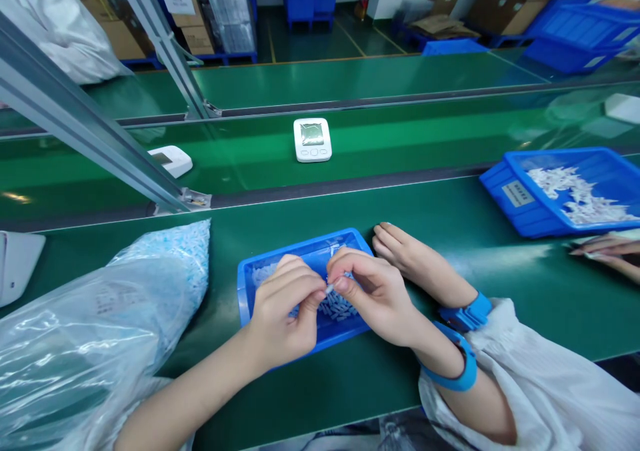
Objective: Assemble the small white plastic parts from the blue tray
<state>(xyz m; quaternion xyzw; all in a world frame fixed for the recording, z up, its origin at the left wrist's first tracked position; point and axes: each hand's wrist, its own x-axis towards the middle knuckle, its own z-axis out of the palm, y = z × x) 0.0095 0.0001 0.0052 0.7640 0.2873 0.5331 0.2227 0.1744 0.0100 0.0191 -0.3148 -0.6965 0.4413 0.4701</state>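
Observation:
Over a blue bin [242, 298], my left hand [287, 304] and my right hand [377, 294] meet fingertip to fingertip. Both are closed in a pinch on a small whitish plastic piece [329, 289] between them; its exact kind is too small to make out. Many small pale pieces [337, 306] lie in the bin below, partly hidden by my hands. A blue band [463, 371] circles my right wrist. Close beside my right hand, another person's hand [395, 244] rests at the bin's right side, its wrist also in a blue band.
A clear bag [100, 324] of small blue and white pieces lies left. To the right stands a blue bin [520, 198] of white parts, with another person's hand [607, 246] near it. White monitor devices [313, 140] sit on the green conveyor [400, 138] behind a metal post [115, 138].

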